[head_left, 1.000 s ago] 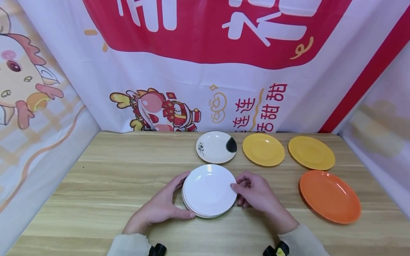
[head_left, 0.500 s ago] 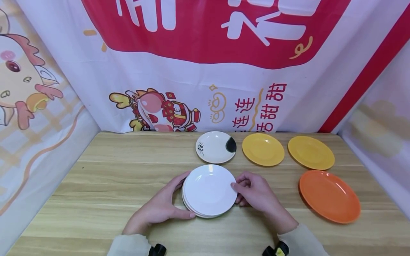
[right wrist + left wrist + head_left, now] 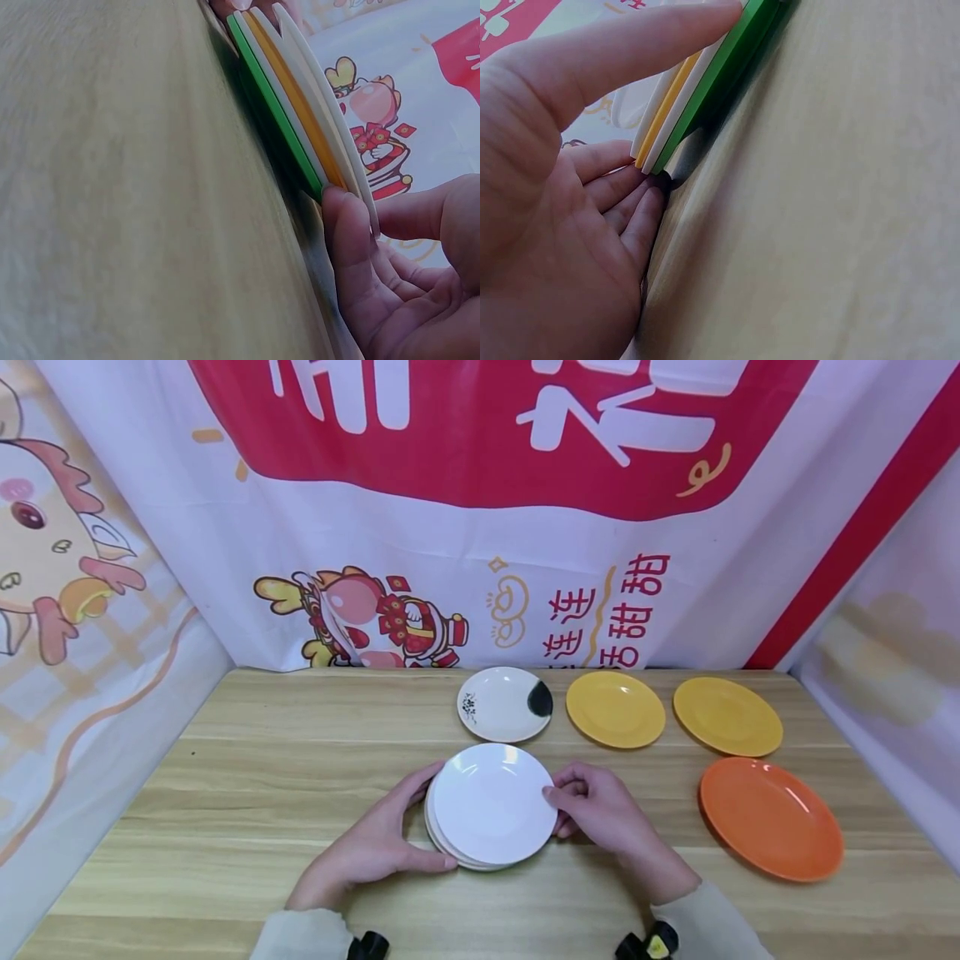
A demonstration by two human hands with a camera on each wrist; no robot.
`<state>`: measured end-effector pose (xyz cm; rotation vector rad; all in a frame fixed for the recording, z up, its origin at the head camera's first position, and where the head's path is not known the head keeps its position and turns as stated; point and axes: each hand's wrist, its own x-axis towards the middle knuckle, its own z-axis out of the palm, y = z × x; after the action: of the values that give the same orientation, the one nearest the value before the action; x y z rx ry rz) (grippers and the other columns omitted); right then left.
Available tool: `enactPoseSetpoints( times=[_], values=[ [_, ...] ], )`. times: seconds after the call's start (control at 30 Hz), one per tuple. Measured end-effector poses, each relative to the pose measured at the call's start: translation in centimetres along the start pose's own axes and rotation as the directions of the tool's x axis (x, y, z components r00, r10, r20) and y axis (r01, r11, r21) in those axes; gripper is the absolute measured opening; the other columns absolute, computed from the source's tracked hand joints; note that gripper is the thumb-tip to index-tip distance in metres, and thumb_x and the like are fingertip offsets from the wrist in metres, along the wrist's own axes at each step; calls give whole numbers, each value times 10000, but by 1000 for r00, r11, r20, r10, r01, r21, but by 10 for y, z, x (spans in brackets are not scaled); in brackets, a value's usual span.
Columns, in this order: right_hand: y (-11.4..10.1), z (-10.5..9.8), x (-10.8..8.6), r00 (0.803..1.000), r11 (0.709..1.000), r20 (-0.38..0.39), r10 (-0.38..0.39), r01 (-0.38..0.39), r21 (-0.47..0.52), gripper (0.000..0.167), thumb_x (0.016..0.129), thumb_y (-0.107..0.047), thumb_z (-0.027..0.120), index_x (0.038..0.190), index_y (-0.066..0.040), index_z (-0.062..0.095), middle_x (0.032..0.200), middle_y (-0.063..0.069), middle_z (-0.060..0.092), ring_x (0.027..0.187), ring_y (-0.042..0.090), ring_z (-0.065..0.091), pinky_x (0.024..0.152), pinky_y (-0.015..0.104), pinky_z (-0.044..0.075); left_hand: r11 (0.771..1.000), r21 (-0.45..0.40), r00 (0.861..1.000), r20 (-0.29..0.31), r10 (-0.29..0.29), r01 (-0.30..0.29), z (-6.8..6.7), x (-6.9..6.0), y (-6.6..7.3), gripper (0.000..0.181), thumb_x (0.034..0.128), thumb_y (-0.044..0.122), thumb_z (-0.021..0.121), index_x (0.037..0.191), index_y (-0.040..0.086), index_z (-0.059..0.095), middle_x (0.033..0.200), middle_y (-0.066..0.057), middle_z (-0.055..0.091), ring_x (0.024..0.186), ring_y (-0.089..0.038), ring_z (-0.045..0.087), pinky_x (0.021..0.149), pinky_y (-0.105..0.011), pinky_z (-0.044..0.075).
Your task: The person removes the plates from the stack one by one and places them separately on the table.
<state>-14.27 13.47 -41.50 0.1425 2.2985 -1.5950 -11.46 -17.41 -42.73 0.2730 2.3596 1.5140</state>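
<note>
A stack of plates (image 3: 442, 842) lies at the table's middle, with a green plate (image 3: 259, 90) at the bottom and white and yellow plates over it. On top is a white plate (image 3: 491, 806), set slightly right of those below. My left hand (image 3: 378, 839) holds the stack from the left, thumb at the near edge and fingers at the far left side. The right hand (image 3: 596, 806) pinches the top white plate's right rim, thumb above. In the right wrist view a narrow gap shows under this plate, and a finger touches the stack's edge.
Behind the stack lies a white plate with a black patch (image 3: 504, 703). To its right are two yellow plates (image 3: 615, 708), and an orange plate (image 3: 771, 818) lies nearer on the right. A printed cloth (image 3: 420, 527) hangs along the table's back edge.
The top white plate has shifted slightly right and away from the plates beneath it, with the right hand on its rim. The left hand stays at the stack.
</note>
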Motion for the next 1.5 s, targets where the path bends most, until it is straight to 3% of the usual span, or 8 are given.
enactPoseSetpoints(
  times=[0.13,0.4,0.77,1.0,1.5],
  values=[
    [2,-3,1,999,1000,32,1,-1,16,227,1056,-177,700,1213,-14,679,951,127,706,751,210,699,695,316,662,1000,-1,1000,-1,-8,8,0,0,0,1241,681,273,1040,1692,218,322,1761,-27,341,1649,-313,289,1367,-627,84],
    [3,-7,3,996,999,86,-7,3,45,258,1063,-198,689,1232,-5,661,994,118,710,782,204,704,738,318,664,1000,-2,1000,-1,30,-30,-1,-2,2,1192,708,254,1025,1682,200,341,1750,-63,363,1636,-332,312,1356,-658,100],
    [4,-10,2,993,998,111,-28,21,62,263,1063,-194,682,1234,3,648,943,100,702,770,193,682,699,285,636,1000,1,1000,-2,11,-11,0,0,0,1211,689,272,1036,1680,230,340,1747,-8,365,1639,-290,313,1371,-611,101],
    [3,-10,3,993,996,117,-35,25,88,266,1067,-193,676,1228,17,645,907,92,700,750,185,679,682,271,626,999,-12,999,5,37,-37,0,-1,-1,1195,700,262,1030,1678,209,347,1736,-35,387,1624,-308,333,1360,-624,113],
    [5,-19,6,988,993,154,-28,10,114,261,1074,-170,656,1229,37,622,933,86,677,776,190,671,709,273,628,1000,-6,1000,2,27,-27,-1,0,-2,1223,685,286,1039,1684,231,334,1737,20,377,1629,-262,328,1369,-559,128]
  ],
)
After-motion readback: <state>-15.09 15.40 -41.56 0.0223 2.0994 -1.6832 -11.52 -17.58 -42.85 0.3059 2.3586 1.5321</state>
